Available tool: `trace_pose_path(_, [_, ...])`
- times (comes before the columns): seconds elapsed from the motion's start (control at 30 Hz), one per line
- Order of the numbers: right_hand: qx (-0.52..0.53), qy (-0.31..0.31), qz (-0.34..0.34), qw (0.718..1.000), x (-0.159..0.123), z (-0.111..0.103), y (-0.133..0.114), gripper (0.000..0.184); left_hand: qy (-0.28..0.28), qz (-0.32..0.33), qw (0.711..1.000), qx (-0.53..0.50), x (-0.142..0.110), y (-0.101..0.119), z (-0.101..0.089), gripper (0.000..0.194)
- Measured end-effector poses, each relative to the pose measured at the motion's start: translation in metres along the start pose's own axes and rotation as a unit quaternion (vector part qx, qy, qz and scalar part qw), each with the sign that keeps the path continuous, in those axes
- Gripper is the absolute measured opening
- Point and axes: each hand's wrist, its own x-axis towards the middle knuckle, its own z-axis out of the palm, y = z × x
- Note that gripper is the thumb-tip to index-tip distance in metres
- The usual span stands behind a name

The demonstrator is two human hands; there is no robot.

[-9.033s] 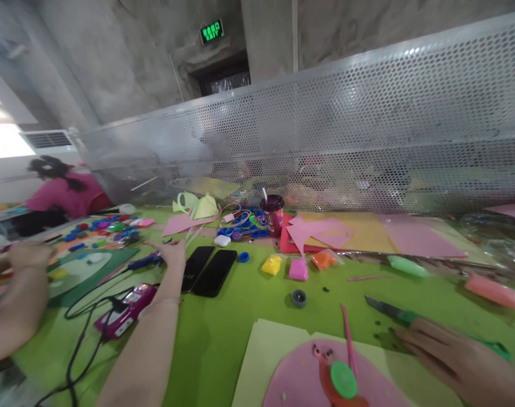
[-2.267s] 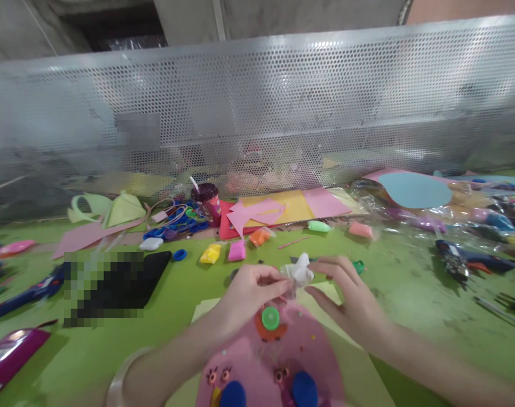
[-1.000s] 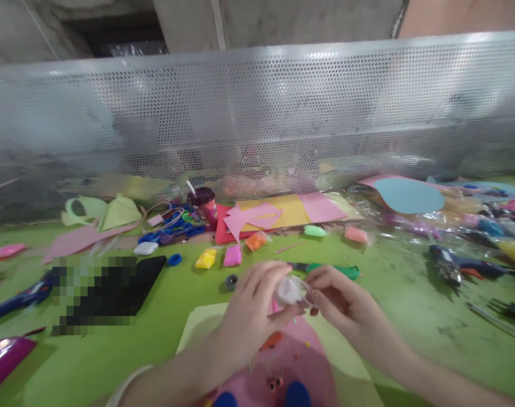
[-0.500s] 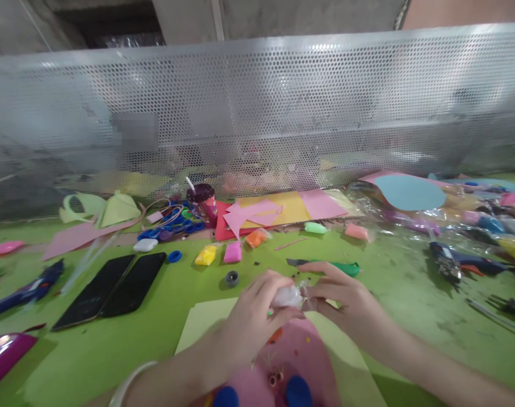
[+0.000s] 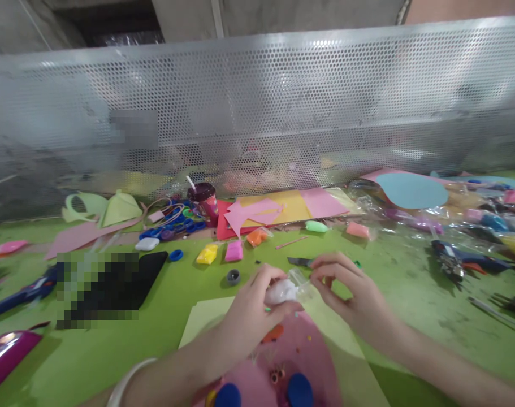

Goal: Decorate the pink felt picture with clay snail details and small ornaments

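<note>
My left hand (image 5: 251, 311) is closed around a small packet of white modelling clay (image 5: 284, 290) in a clear wrapper. Thumb and fingers of my right hand (image 5: 346, 288) pinch the loose end of that clear wrapper (image 5: 303, 284) on the right side. Below both hands lies a pink paper piece (image 5: 302, 350) carrying blue discs (image 5: 300, 390), an orange bit and small eye-like shapes. It rests on pale yellow sheets (image 5: 202, 319). A craft knife (image 5: 299, 261) lies just beyond my right hand, which covers most of its green handle.
Yellow (image 5: 207, 254), pink (image 5: 234, 250) and orange clay packets (image 5: 257, 237) lie ahead, near a grey cap (image 5: 233, 276). A lidded cup (image 5: 204, 202) stands by scissors (image 5: 172, 227). Glue guns (image 5: 448, 261) lie at both sides. A perforated metal screen (image 5: 257, 113) runs across the back.
My right hand has shifted slightly right and up, drawing the wrapper's end outward. More of the white clay packet shows in my left hand, which stays nearly in place.
</note>
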Motion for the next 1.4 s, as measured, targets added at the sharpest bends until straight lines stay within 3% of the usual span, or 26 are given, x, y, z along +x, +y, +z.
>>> trace_pose_path(0.23, [0.0, 0.031, 0.074, 0.997, 0.004, -0.008, 0.018, 0.01, 0.025, -0.043, 0.998, -0.025, 0.02, -0.017, -0.017, 0.028])
trace_pose_path(0.4, [0.005, 0.011, 0.045, 0.999, 0.003, -0.004, 0.016, 0.007, 0.0, 0.014, 1.0, -0.008, 0.023, -0.027, -0.017, 0.032])
trace_pose_path(0.53, [0.01, -0.008, 0.016, 1.0, 0.003, -0.001, 0.015, 0.011, -0.004, -0.008, 1.0, 0.001, 0.023, -0.028, -0.019, 0.039])
trace_pose_path(0.7, [0.012, -0.017, -0.008, 1.0, 0.002, -0.002, 0.016, 0.009, -0.066, 0.029, 0.997, 0.01, 0.014, -0.02, -0.02, 0.053])
trace_pose_path(0.87, [0.072, -0.088, -0.049, 0.992, -0.002, -0.005, 0.006, 0.004, -0.08, 0.015, 0.995, 0.049, 0.008, -0.013, -0.012, 0.075])
trace_pose_path(1.1, [0.004, -0.106, -0.154, 0.982, -0.005, -0.004, -0.002, 0.008, -0.051, 0.059, 0.994, 0.071, 0.009, -0.013, -0.008, 0.057])
trace_pose_path(1.27, [0.031, -0.135, -0.152, 0.979, -0.008, 0.001, -0.003, 0.012, -0.037, 0.091, 0.99, 0.098, 0.005, -0.011, -0.006, 0.054])
trace_pose_path(1.4, [0.055, -0.145, -0.11, 0.982, -0.011, 0.004, -0.008, 0.015, -0.039, 0.102, 0.987, 0.118, 0.004, -0.013, -0.005, 0.057])
